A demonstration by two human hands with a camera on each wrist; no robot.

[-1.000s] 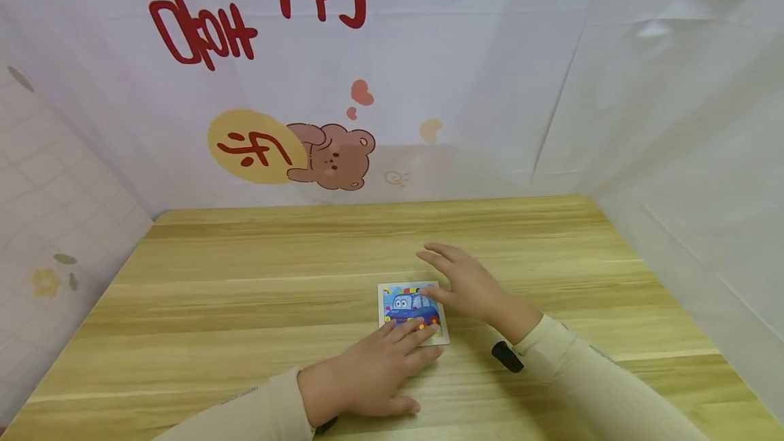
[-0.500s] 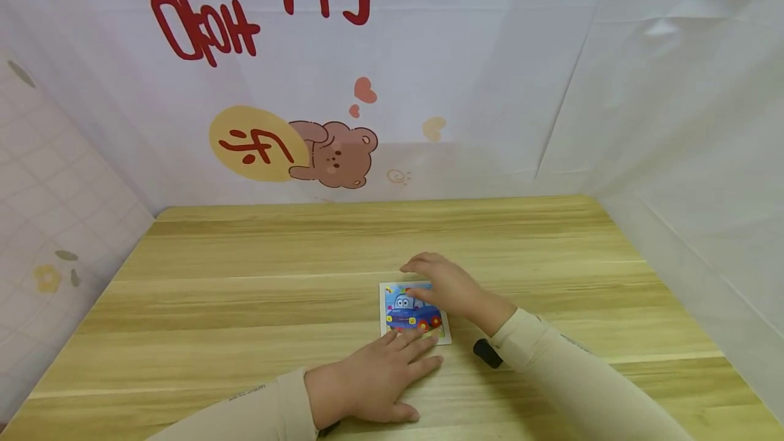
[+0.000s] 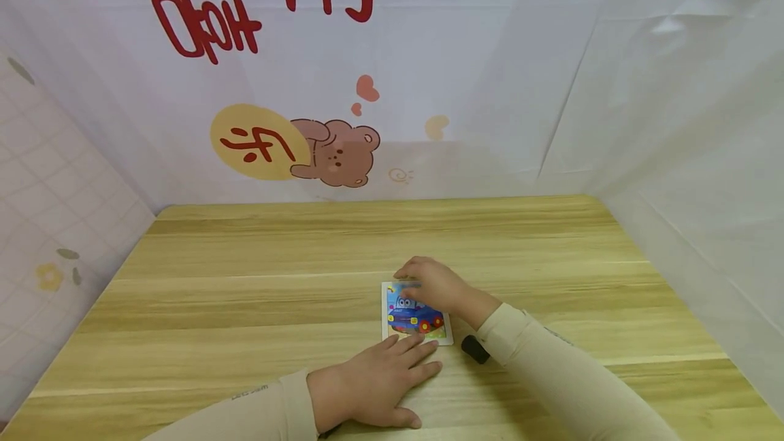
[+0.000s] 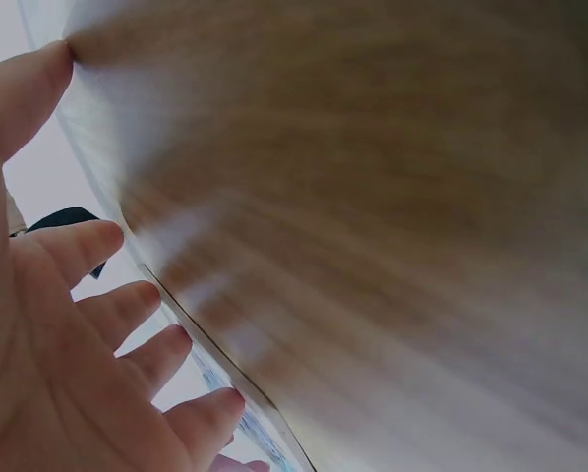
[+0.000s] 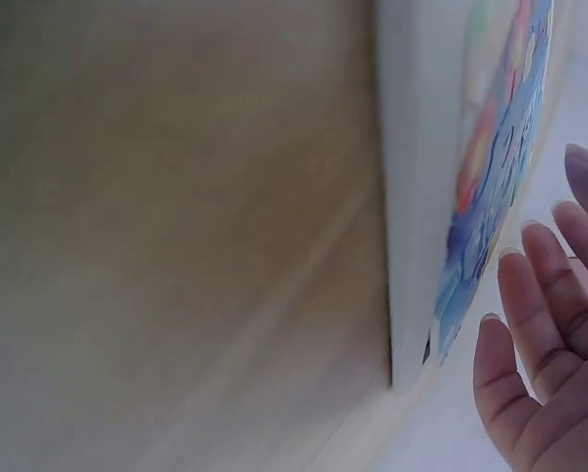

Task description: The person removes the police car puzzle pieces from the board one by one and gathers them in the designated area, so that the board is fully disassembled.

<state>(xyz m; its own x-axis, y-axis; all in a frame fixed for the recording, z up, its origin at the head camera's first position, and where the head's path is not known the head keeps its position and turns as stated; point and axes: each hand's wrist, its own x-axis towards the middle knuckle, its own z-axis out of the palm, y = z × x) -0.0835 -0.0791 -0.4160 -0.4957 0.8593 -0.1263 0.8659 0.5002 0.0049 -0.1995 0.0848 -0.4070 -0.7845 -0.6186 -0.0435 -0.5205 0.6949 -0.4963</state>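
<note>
A small square puzzle (image 3: 401, 322) with a blue cartoon car and a pale frame lies flat on the wooden table. My left hand (image 3: 382, 376) is spread palm down, its fingertips at the near edge of the puzzle. In the left wrist view the fingers (image 4: 161, 354) of that hand lie along the board's side. Above the puzzle's far right part is my right hand (image 3: 437, 284), covering some of the car. Its fingers (image 5: 540, 315) are loosely bent in the right wrist view, apart from the picture and holding nothing.
The wooden table (image 3: 257, 271) extends around the puzzle. White cloth (image 3: 490, 73) with a printed bear and red writing stands behind it, and more cloth hangs at both sides. A black wrist-worn piece (image 3: 474, 349) sits under the right cuff.
My right hand has moved left and slightly lower over the puzzle, its fingers bending more. The left hand has slid a little towards me, showing more of the picture's lower edge.
</note>
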